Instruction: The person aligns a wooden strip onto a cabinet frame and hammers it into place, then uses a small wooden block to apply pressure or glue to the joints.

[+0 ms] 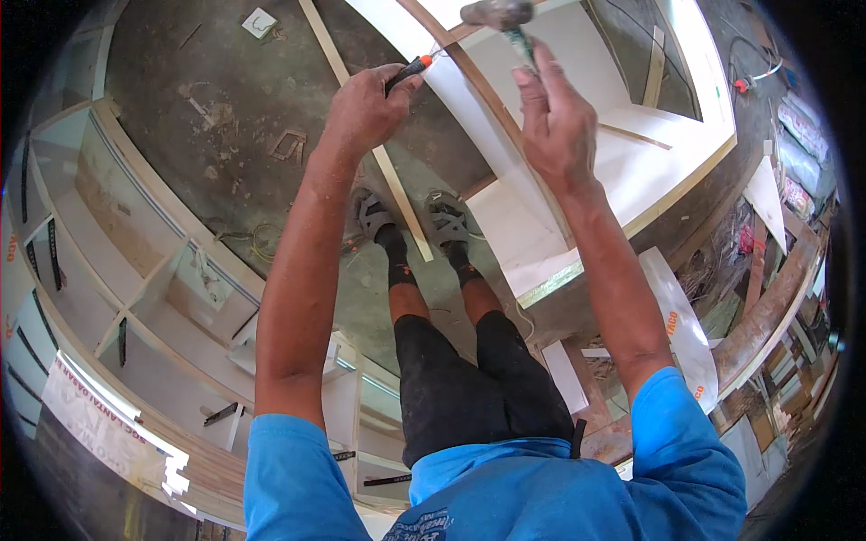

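"Fingers of the left hand (368,106) lie curled close together, pinching a slim hand tool with a black and orange handle (409,76) against the thumb. Where is it directed?"

"Toward the far right, its orange part just beside a brown wooden strip (483,83) on a white-panelled, timber-edged carcass (512,230). Gripping the black part presumably steers the tool while leaving its farther end clear. Whether the tip touches wood cannot be told."

"And the right hand (559,126)?"

"Its fingers wrap a hammer with a dull grey-brown head and greenish handle (510,20). Blur hides whether they press against one another. Held with the head on the far side, over the carcass, the hammer probably gains leverage."

"Why the parted feet?"

"Grey strapped sandals (372,216) stand either side of a long, pale wooden batten (397,185), likely for a steady stance clear of it."
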`<action>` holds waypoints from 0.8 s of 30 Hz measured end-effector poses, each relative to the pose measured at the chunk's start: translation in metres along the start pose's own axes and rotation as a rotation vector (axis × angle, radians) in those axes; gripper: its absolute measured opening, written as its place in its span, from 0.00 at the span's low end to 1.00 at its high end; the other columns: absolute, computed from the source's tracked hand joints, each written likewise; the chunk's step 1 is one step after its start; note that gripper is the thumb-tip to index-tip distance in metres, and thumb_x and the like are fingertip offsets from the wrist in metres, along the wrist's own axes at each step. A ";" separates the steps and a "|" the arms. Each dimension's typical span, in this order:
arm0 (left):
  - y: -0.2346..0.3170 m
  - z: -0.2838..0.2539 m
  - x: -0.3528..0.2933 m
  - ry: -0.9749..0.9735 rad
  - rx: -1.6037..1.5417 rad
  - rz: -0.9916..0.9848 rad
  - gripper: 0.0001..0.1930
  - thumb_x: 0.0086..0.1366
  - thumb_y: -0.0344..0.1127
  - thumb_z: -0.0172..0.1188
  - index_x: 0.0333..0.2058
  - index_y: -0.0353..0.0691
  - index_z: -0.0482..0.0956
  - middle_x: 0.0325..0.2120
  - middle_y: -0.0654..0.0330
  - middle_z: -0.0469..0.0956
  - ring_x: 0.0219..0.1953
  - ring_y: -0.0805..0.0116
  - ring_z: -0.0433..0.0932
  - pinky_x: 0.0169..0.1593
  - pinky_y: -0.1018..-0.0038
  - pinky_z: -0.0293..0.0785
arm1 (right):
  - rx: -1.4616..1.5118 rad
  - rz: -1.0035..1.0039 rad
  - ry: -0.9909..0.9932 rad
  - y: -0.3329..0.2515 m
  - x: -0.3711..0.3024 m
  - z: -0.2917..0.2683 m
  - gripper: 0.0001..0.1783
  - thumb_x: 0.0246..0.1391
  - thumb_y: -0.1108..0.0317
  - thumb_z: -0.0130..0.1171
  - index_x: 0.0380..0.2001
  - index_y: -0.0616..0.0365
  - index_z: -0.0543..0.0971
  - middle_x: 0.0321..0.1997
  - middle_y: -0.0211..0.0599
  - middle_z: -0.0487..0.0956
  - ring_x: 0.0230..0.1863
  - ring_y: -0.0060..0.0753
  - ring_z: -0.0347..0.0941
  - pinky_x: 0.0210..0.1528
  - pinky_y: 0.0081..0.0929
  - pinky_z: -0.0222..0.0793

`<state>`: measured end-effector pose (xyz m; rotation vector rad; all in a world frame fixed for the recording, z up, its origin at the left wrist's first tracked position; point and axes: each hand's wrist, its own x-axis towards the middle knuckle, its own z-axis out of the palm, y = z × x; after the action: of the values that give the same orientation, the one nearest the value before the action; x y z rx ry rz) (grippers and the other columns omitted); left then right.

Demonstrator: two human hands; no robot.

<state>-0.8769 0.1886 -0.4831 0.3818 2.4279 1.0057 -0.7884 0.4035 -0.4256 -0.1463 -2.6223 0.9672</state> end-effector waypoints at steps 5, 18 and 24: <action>0.013 -0.002 0.001 -0.086 0.027 -0.085 0.20 0.67 0.49 0.56 0.47 0.41 0.83 0.28 0.46 0.81 0.35 0.46 0.81 0.43 0.57 0.75 | -0.095 0.027 -0.084 0.014 -0.009 0.017 0.19 0.66 0.63 0.53 0.55 0.61 0.76 0.39 0.52 0.83 0.37 0.53 0.82 0.36 0.42 0.78; 0.038 -0.012 -0.008 0.048 0.137 -0.017 0.17 0.68 0.48 0.55 0.37 0.40 0.83 0.23 0.50 0.79 0.30 0.47 0.80 0.37 0.55 0.73 | 0.029 0.366 -0.130 0.010 -0.059 -0.047 0.19 0.67 0.64 0.52 0.57 0.62 0.74 0.31 0.51 0.81 0.29 0.44 0.80 0.31 0.36 0.73; 0.077 -0.031 -0.001 0.037 0.500 -0.004 0.19 0.67 0.50 0.55 0.41 0.41 0.83 0.27 0.50 0.82 0.32 0.52 0.82 0.39 0.59 0.75 | 0.049 0.595 -0.278 0.024 -0.106 -0.068 0.19 0.63 0.64 0.57 0.54 0.62 0.74 0.25 0.50 0.78 0.25 0.48 0.78 0.29 0.39 0.70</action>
<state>-0.8869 0.2231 -0.4079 0.5261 2.6948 0.3909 -0.6658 0.4410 -0.4224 -0.8771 -2.8601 1.3129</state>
